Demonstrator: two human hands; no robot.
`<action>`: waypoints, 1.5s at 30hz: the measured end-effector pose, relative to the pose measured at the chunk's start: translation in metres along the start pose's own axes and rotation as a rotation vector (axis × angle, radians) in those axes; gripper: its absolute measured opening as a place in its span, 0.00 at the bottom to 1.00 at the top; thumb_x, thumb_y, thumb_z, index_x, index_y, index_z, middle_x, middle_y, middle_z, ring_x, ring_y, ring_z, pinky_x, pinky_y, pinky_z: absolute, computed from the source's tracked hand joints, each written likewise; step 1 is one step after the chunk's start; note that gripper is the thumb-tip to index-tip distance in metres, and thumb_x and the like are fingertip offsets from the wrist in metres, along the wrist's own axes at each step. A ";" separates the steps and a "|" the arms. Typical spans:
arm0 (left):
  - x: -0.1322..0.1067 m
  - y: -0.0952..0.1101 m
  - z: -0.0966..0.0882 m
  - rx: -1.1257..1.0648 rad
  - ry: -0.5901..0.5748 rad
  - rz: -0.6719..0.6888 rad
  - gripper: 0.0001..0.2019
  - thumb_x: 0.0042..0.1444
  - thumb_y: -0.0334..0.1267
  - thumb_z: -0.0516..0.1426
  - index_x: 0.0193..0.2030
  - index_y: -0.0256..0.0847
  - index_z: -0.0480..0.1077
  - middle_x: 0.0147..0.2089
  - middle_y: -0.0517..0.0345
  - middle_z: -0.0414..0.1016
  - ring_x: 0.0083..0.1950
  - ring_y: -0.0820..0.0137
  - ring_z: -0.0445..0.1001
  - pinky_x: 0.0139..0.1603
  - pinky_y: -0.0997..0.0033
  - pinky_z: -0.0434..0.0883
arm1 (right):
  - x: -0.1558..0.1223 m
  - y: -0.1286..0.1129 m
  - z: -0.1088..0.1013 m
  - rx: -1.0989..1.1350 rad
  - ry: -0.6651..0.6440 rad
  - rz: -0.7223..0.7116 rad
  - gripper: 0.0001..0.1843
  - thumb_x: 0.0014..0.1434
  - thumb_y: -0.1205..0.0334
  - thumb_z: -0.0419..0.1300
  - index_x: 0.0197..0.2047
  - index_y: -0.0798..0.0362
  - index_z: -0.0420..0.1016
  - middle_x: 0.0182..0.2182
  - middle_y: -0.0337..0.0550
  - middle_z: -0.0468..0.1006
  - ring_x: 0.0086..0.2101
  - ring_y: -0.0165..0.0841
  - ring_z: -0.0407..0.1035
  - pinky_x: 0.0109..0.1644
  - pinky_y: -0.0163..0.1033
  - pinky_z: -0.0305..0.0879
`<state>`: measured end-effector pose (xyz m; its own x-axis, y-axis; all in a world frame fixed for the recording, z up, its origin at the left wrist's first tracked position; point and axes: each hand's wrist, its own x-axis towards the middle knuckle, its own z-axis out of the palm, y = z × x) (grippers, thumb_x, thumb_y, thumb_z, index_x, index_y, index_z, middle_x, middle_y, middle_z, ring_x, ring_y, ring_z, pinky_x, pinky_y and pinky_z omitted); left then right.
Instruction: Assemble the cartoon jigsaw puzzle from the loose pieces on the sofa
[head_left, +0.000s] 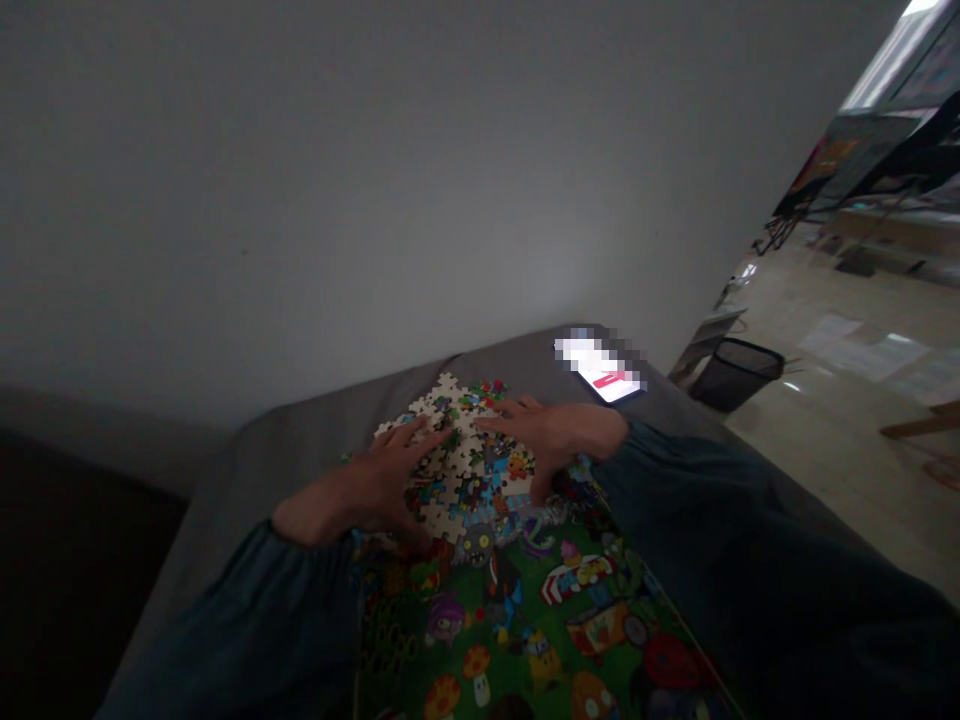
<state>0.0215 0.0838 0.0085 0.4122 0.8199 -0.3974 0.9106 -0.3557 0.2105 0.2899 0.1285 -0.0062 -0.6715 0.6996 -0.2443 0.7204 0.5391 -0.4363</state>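
Observation:
A heap of loose jigsaw pieces (466, 452) lies in front of me, some showing their pale backs and others their printed colours. My left hand (386, 478) rests along the heap's left side with its fingers spread. On the right side my right hand (536, 435) spreads its fingers over the edge of the same heap. Neither hand is closed round a piece. Nearer to me is a green picture board (517, 610) printed with cartoon zombies, plants and mushrooms. The heap covers its far part, and my sleeves hide some of its sides.
A phone (604, 372) with a lit screen lies on the grey cloth surface (300, 440) at the back right. Behind it rises a plain wall (390, 200). On the floor to the right stands a dark mesh bin (739, 375).

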 end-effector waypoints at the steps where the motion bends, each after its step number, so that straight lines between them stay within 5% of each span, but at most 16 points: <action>1: 0.003 0.002 0.003 0.012 0.012 0.001 0.67 0.28 0.51 0.73 0.76 0.52 0.45 0.79 0.43 0.33 0.77 0.38 0.37 0.70 0.36 0.53 | 0.002 0.000 0.000 0.001 -0.006 -0.042 0.70 0.23 0.60 0.81 0.71 0.42 0.59 0.69 0.53 0.58 0.66 0.64 0.51 0.63 0.66 0.60; 8: 0.014 -0.003 0.004 0.018 0.224 0.092 0.40 0.50 0.42 0.62 0.71 0.48 0.57 0.74 0.47 0.56 0.72 0.51 0.58 0.70 0.50 0.59 | 0.001 0.001 -0.009 0.045 0.059 -0.253 0.41 0.52 0.66 0.65 0.69 0.50 0.62 0.61 0.51 0.72 0.57 0.45 0.69 0.60 0.49 0.65; 10: 0.016 -0.003 0.002 0.021 0.268 0.093 0.33 0.57 0.42 0.57 0.70 0.43 0.59 0.72 0.45 0.61 0.69 0.54 0.63 0.69 0.53 0.60 | -0.001 0.002 -0.011 0.060 0.095 -0.239 0.37 0.55 0.63 0.65 0.68 0.51 0.65 0.59 0.51 0.73 0.55 0.44 0.71 0.60 0.49 0.65; 12: 0.019 -0.003 0.002 0.027 0.296 0.086 0.30 0.60 0.44 0.53 0.69 0.40 0.61 0.70 0.43 0.63 0.68 0.54 0.64 0.69 0.53 0.60 | -0.002 0.003 -0.011 0.059 0.074 -0.210 0.44 0.48 0.58 0.72 0.67 0.51 0.66 0.63 0.52 0.69 0.60 0.48 0.65 0.64 0.51 0.62; 16: 0.022 -0.002 0.006 0.039 0.304 0.095 0.29 0.62 0.46 0.51 0.69 0.40 0.61 0.71 0.44 0.62 0.70 0.54 0.62 0.71 0.54 0.57 | 0.000 0.005 -0.007 0.069 0.006 -0.189 0.59 0.30 0.59 0.81 0.67 0.47 0.66 0.66 0.51 0.64 0.65 0.54 0.57 0.67 0.55 0.58; 20: 0.023 -0.003 0.010 0.051 0.284 0.095 0.29 0.62 0.47 0.52 0.69 0.42 0.61 0.73 0.45 0.58 0.71 0.54 0.60 0.71 0.54 0.57 | -0.002 0.003 -0.007 0.088 0.009 -0.267 0.51 0.38 0.64 0.76 0.66 0.45 0.67 0.63 0.47 0.69 0.60 0.47 0.65 0.65 0.51 0.60; 26: 0.019 -0.003 0.010 0.056 0.279 0.100 0.27 0.63 0.47 0.52 0.67 0.43 0.64 0.73 0.47 0.58 0.71 0.54 0.60 0.71 0.54 0.57 | 0.000 0.005 -0.011 0.049 0.138 -0.229 0.27 0.57 0.67 0.59 0.61 0.53 0.75 0.46 0.48 0.82 0.41 0.39 0.77 0.47 0.43 0.70; 32: 0.024 0.004 0.011 0.058 0.312 0.085 0.26 0.64 0.44 0.52 0.68 0.42 0.64 0.72 0.46 0.60 0.71 0.56 0.61 0.71 0.55 0.57 | 0.020 0.024 0.000 -0.019 0.396 -0.228 0.20 0.61 0.70 0.58 0.56 0.54 0.77 0.49 0.49 0.81 0.48 0.39 0.75 0.55 0.44 0.68; 35: 0.022 0.004 0.012 0.057 0.303 0.051 0.28 0.64 0.51 0.53 0.69 0.45 0.62 0.73 0.46 0.58 0.73 0.52 0.56 0.71 0.48 0.56 | 0.021 0.028 0.001 -0.016 0.477 -0.213 0.21 0.64 0.71 0.56 0.59 0.56 0.73 0.54 0.53 0.77 0.54 0.40 0.71 0.61 0.48 0.65; 38: 0.011 -0.004 0.007 0.047 0.234 0.016 0.45 0.51 0.62 0.62 0.72 0.48 0.56 0.77 0.43 0.50 0.75 0.43 0.50 0.69 0.40 0.57 | 0.014 0.026 -0.003 -0.012 0.507 -0.261 0.22 0.63 0.64 0.61 0.60 0.55 0.71 0.56 0.53 0.74 0.56 0.42 0.68 0.63 0.51 0.63; 42: -0.007 -0.024 -0.002 -0.004 0.077 -0.018 0.65 0.33 0.57 0.72 0.76 0.46 0.46 0.79 0.39 0.39 0.76 0.41 0.43 0.72 0.42 0.52 | 0.005 0.021 -0.006 0.058 0.255 -0.287 0.39 0.50 0.51 0.73 0.61 0.58 0.70 0.49 0.52 0.76 0.46 0.40 0.72 0.51 0.46 0.72; 45: -0.012 -0.034 -0.007 -0.044 0.077 -0.010 0.65 0.29 0.48 0.74 0.75 0.45 0.49 0.77 0.39 0.46 0.76 0.43 0.48 0.72 0.47 0.54 | 0.005 0.021 -0.005 0.120 0.096 -0.271 0.40 0.49 0.59 0.73 0.64 0.55 0.69 0.42 0.46 0.79 0.37 0.35 0.73 0.41 0.41 0.72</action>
<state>-0.0144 0.0889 0.0126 0.3980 0.8560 -0.3300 0.9116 -0.3286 0.2471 0.3028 0.1455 -0.0127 -0.8127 0.5821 -0.0248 0.4879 0.6567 -0.5750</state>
